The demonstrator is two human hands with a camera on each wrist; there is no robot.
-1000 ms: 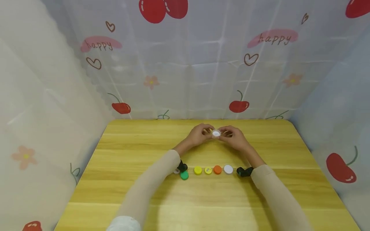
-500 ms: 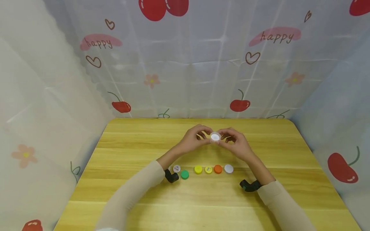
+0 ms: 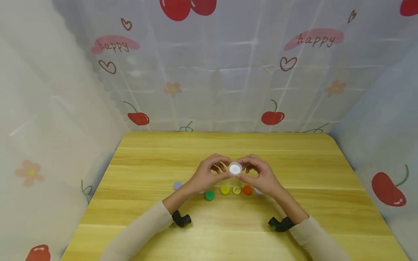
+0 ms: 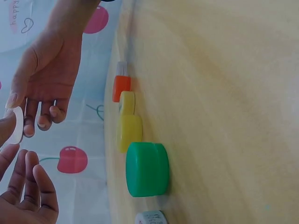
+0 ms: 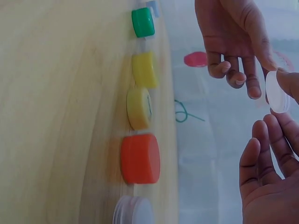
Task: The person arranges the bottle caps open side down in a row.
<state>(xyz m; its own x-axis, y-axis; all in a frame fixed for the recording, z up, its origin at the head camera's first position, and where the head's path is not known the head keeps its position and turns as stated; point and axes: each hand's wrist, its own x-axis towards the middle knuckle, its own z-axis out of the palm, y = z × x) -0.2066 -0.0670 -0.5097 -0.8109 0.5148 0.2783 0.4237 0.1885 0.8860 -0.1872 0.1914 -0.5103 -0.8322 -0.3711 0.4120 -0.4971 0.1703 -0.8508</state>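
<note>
Both hands meet above the table, pinching one round white bottle cap (image 3: 235, 168) between thumbs and forefingers. My left hand (image 3: 209, 174) grips its left edge, and my right hand (image 3: 260, 174) its right edge. The cap has a translucent rim and a white inner face turned toward the head camera. In the right wrist view it is seen nearly side-on, with the other fingers of both hands spread loosely away from it. Beneath the hands runs a row of caps: green (image 3: 209, 195), yellow (image 3: 225, 190), pale yellow with a mark (image 3: 236, 190) and orange (image 3: 247, 190).
A white cap (image 5: 140, 212) stands beside the orange one, partly covered by the right hand in the head view. Near the left forearm lie a lavender cap (image 3: 177, 185) and a printed whitish cap (image 4: 151, 217). Patterned curtains enclose the wooden table (image 3: 228, 232).
Both hands have come nearer the body and a little left, carrying the white cap with them. The left forearm has shifted left, uncovering the lavender cap. The row of caps stays put.
</note>
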